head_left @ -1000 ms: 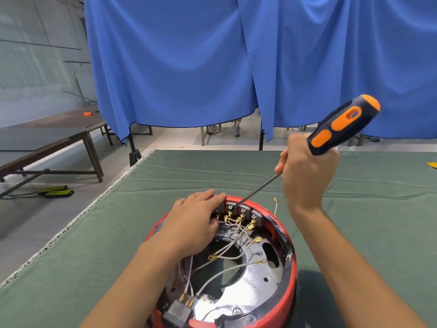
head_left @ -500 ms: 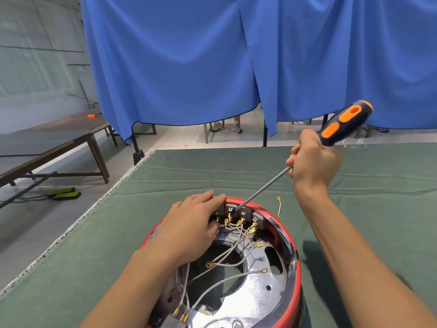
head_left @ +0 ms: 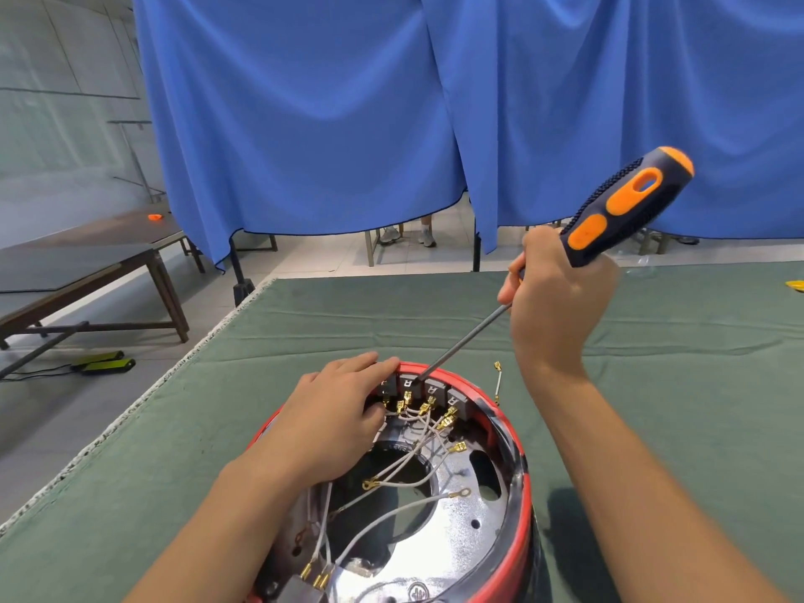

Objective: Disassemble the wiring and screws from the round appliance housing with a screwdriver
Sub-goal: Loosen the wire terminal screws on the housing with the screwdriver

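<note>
Head view. Round red-rimmed housing (head_left: 517, 515) sat open side up on the green table cloth (head_left: 678, 428), at the near edge, between both forearms. Inside: a shiny metal plate with holes, and loose white wires (head_left: 404, 472) with brass terminals, several running to a row of grey terminal blocks (head_left: 428, 389) at the far rim.

Left hand (head_left: 335, 424) lay palm down over the housing's far left rim, fingers straight and close together, tips touching the rim beside the blocks; no pinch seen.

Right hand (head_left: 557, 298) was raised above and right of the housing, fingers curled around the lower handle of the orange-and-dark screwdriver (head_left: 622, 206). Shaft slanted down to the left, tip at the grey blocks.

One separate short wire (head_left: 497, 383) lay on the cloth just beyond the rim. Blue curtain (head_left: 304, 124) hung behind the table; wooden bench (head_left: 87, 272) off to the left.
</note>
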Available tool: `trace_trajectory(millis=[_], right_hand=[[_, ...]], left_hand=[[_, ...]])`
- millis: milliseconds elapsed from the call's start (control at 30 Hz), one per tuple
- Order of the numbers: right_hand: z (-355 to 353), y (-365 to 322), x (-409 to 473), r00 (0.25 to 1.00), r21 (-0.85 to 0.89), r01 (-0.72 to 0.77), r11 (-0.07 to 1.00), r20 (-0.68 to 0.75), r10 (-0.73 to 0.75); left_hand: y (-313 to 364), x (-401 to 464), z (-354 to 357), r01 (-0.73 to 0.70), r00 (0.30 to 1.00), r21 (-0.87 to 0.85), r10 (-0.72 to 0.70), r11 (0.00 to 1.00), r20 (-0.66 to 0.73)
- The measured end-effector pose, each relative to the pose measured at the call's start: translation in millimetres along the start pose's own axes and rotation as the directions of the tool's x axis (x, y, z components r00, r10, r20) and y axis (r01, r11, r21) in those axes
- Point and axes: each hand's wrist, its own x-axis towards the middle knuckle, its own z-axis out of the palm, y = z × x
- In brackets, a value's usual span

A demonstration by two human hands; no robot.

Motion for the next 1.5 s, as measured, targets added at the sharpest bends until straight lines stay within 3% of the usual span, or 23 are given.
trace_trajectory(millis=[333, 467, 633, 833, 967, 1200, 1333, 1433, 1500], right_hand=[[2, 1, -14, 0.998, 0.009, 0.033, 0.999, 0.048, -0.033], [3, 4, -11, 0.999, -0.067, 0.027, 0.997, 0.039, -0.024], [-7, 18, 7, 0.983, -0.114, -0.160, 0.981, -0.109, 0.147], [-11, 31, 17, 0.965, -0.129, -0.219, 0.967, -0.176, 0.195], [-7, 42, 8, 0.935, -0.151, -0.334, 0.930, -0.176, 0.307], [6, 22, 2, 0.979, -0.115, -0.203, 0.972, -0.043, 0.199], [1, 9, 8, 0.984, -0.092, -0.175, 0.980, -0.035, 0.173], [-3, 3, 9, 0.990, -0.091, -0.140, 0.986, -0.047, 0.137], [-4, -1, 9, 0.993, -0.099, -0.114, 0.989, -0.049, 0.110]], left_hand=[[0, -1, 1, 0.004, 1.000, -0.002, -0.004, 1.000, -0.003], [2, -1, 1, 0.003, 1.000, 0.019, -0.003, 1.000, -0.002], [5, -1, 1, 0.004, 1.000, 0.038, -0.004, 0.999, -0.004], [5, -1, 0, 0.003, 1.000, 0.041, -0.003, 0.999, -0.013], [5, -1, 0, 0.001, 1.000, 0.029, -0.001, 1.000, -0.017], [4, -3, 0, -0.006, 0.997, -0.029, 0.004, 1.000, -0.071], [5, -5, -3, -0.044, 0.983, -0.145, 0.017, 0.988, -0.181], [8, -6, -4, -0.106, 0.958, -0.132, 0.065, 0.986, -0.281], [11, -6, -4, -0.124, 0.958, -0.109, 0.091, 0.986, -0.273]])
